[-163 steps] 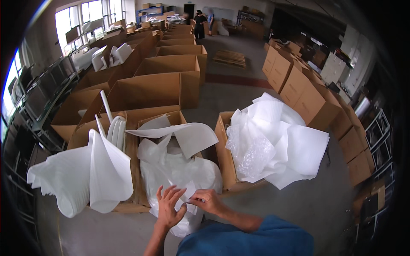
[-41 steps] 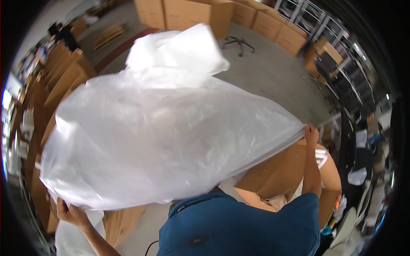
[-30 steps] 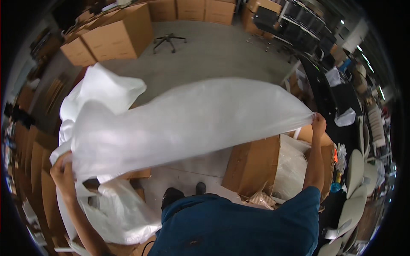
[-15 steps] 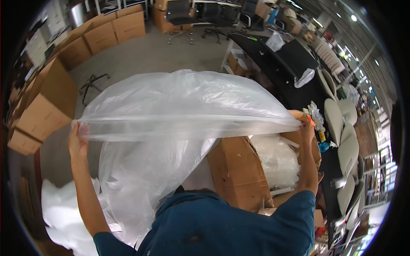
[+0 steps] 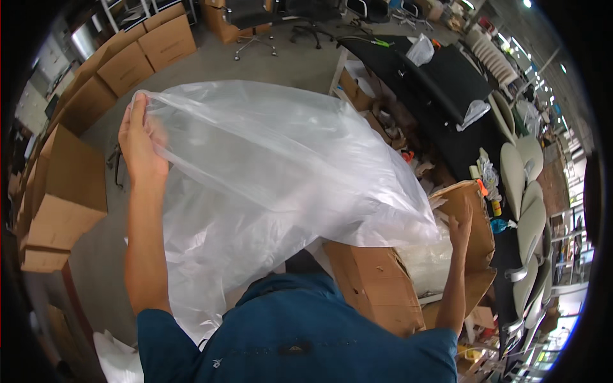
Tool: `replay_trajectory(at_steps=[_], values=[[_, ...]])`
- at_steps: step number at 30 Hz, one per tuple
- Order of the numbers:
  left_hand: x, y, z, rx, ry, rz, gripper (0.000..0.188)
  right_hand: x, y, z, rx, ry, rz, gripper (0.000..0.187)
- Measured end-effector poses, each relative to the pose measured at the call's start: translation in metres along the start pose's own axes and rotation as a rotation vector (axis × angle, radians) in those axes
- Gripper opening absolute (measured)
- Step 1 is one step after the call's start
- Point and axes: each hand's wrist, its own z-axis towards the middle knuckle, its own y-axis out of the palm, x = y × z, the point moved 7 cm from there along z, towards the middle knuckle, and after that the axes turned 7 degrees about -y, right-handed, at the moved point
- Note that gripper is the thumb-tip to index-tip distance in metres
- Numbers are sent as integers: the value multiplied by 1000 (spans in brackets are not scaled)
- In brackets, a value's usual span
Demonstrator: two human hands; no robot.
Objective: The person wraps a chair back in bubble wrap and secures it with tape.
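A large, thin, clear plastic bag spreads in front of me, puffed out and wrinkled. High on the left, my left hand is closed on its edge, and two folds of film run from the fingers. My right hand, lower on the right, is closed at the bag's opposite end, above an open cardboard box. Inside that box lies a clear plastic-wrapped bundle, partly covered by the bag. The lower part of the bag hangs down beside my left forearm.
Brown cartons line the left side. A black table runs along the right, with pale chair parts beyond it. Office chairs stand at the back. White packing material lies at the lower left.
My left hand has risen and moved farther away with the bag's edge. My right hand has come lower, so the stretched edge now slants down to the right.
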Motion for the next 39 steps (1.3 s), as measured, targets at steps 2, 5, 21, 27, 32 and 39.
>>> replay_trajectory(at_steps=[2, 5, 21, 27, 32, 39], values=[[-27, 42, 0, -66, 6, 37, 18, -149, 1, 68, 218, -53, 481, 68], [-53, 95, -21, -163, -14, 101, 17, -328, 20, 135, 308, -450, 488, 104], [19, -112, 242, 196, 539, 838, 22, -371, 341, 349, -650, -7, 1127, 16], [-91, 56, 167, -774, 887, 1081, 67, -495, 352, 389, -711, 250, 1466, 16], [-315, -3, 205, -1108, 192, 1555, 68, -542, 400, 443, -580, 332, 1358, 15], [-357, -181, 208, -1179, -248, 1339, 75, -572, 439, 518, -333, 433, 1408, 10]])
